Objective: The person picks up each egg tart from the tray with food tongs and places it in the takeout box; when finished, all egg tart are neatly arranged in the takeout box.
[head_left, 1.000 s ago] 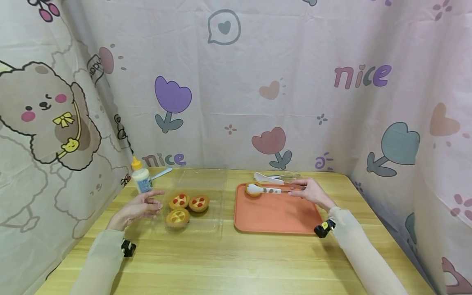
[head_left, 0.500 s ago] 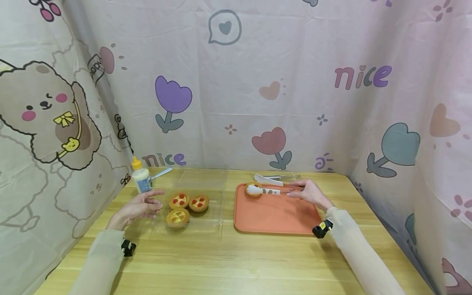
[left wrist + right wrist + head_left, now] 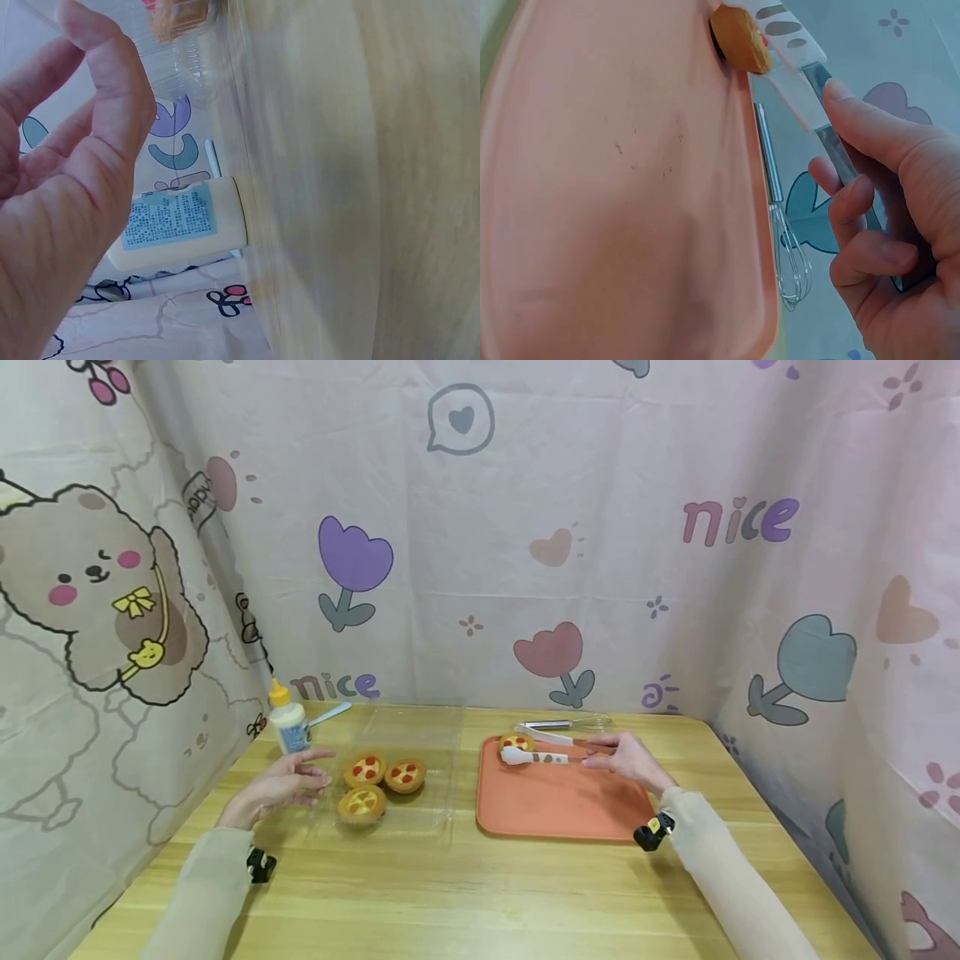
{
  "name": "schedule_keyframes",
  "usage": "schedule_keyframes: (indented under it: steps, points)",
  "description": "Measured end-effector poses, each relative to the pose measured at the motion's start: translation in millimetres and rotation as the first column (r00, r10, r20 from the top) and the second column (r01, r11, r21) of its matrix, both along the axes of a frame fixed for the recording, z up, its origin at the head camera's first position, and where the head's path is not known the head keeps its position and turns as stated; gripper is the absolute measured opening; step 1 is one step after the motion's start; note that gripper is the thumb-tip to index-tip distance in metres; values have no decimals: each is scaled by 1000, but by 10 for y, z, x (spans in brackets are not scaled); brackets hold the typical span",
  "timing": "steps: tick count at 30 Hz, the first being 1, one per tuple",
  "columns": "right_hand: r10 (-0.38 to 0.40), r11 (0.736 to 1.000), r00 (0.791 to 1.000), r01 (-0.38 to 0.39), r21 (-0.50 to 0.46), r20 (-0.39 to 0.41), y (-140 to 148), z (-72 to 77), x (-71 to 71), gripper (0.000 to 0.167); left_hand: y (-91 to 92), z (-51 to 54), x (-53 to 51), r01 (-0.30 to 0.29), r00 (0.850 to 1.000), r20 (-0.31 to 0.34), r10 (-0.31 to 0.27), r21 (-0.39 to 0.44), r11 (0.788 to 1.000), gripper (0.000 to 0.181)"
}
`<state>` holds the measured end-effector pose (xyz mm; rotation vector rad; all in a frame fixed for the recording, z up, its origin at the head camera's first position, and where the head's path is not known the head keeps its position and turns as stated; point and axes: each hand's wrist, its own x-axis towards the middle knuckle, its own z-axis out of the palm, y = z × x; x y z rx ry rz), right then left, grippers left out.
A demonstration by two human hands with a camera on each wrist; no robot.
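Observation:
The right hand (image 3: 628, 758) grips the metal arms of white-tipped tongs (image 3: 551, 758), fingers curled round them in the right wrist view. The tongs' tips lie around a small tart with red pieces (image 3: 516, 743) at the back left corner of the orange tray (image 3: 562, 810); whether they touch it is unclear. The left hand (image 3: 279, 785) holds nothing, its fingers loosely bent beside the clear plastic box (image 3: 431, 822). In that box sit two red-topped tarts (image 3: 364, 770), (image 3: 405, 775) and a yellow-topped tart (image 3: 362, 805).
A white bottle with a yellow cap (image 3: 291, 727) stands behind the left hand, a light blue utensil (image 3: 330, 713) beside it. The box's clear lid (image 3: 412, 722) lies open at the back. Behind the tray is a metal whisk (image 3: 573, 723). A printed curtain surrounds the table.
The tongs' near arm has moved slightly down toward the front, and the far arm has come down from the whisk. The right hand has shifted slightly left. The left hand is unmoved.

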<state>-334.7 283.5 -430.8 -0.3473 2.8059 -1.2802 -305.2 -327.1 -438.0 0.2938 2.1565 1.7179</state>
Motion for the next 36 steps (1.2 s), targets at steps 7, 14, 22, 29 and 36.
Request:
schedule_keyframes:
  steps: [7,14,22,29,36]
  points:
    - [-27,999,1000,27,29,-15,-2,-21,-15,45,2,2,-9,-6,1000,-4,6,-13,1000,73]
    - [-43,996,998,46,71,-41,-22,1,11,42,2,9,8,3,1000,-13,-3,-25,1000,72]
    - [-24,997,998,28,67,-56,-12,18,8,43,14,15,15,-6,1000,-7,6,-21,1000,72]
    - [-24,997,999,28,70,-48,-43,59,31,45,16,26,21,-1,1000,-9,1,-9,1000,71]
    - [-16,998,999,19,58,-39,-76,135,53,47,21,29,11,-2,1000,2,2,-10,1000,72]
